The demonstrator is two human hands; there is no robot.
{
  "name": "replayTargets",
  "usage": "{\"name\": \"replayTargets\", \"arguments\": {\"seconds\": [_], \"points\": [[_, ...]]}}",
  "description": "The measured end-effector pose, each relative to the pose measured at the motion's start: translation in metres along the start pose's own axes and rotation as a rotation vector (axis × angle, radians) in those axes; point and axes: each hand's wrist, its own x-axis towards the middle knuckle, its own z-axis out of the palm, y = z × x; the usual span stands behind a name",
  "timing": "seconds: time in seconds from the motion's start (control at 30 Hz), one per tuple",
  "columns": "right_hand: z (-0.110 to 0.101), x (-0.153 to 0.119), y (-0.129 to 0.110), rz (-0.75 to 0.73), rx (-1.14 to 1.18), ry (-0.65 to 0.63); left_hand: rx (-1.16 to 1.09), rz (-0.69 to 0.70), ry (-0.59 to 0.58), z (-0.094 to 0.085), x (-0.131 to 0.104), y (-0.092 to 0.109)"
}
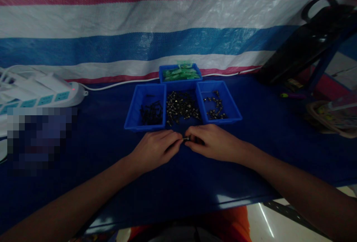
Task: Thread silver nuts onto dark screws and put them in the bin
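Close together in front of the bins, my left hand [157, 148] and my right hand [213, 141] pinch a small metal part [186, 138] from either side. The left bin [130, 113] holds dark screw-like pieces [152, 112]. A loose pile of small metal fittings [181, 105] lies between the two side bins. In the right bin [234, 110] there are several shiny metal fittings [219, 115]. Behind them, a blue bin [161, 74] contains green plastic packets [181, 73].
White power strips [75, 94] with cables stand at the left. A striped sheet [134, 15] hangs behind the blue table [156, 193]. At the right are a black bottle [298, 45], a purple pen-like item [292, 95] and a basket [331, 126].
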Motion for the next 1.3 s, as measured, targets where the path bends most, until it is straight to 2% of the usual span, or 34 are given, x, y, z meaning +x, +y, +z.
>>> {"name": "replayTargets", "arguments": {"seconds": [0.27, 0.73, 1.03, 1.17, 1.3], "points": [[0.0017, 0.0000, 0.0026, -0.092, -0.084, -0.055, 0.000, 0.043, -0.004, -0.0008, -0.0004, 0.0006], [0.0058, -0.0010, 0.0013, -0.121, -0.253, -0.030, 0.056, 0.099, 0.002, -0.0012, 0.0003, 0.0013], [0.0007, -0.0010, -0.0014, -0.069, -0.107, 0.025, 0.068, 0.027, -0.018, 0.0012, -0.0004, -0.0007], [0.0004, -0.0025, -0.0033, -0.058, -0.036, 0.009, 0.087, 0.038, -0.045, 0.0010, -0.0005, -0.0018], [0.0022, -0.0022, -0.0031, -0.087, -0.070, 0.024, 0.091, 0.062, -0.046, 0.0014, -0.0006, -0.0028]]}}
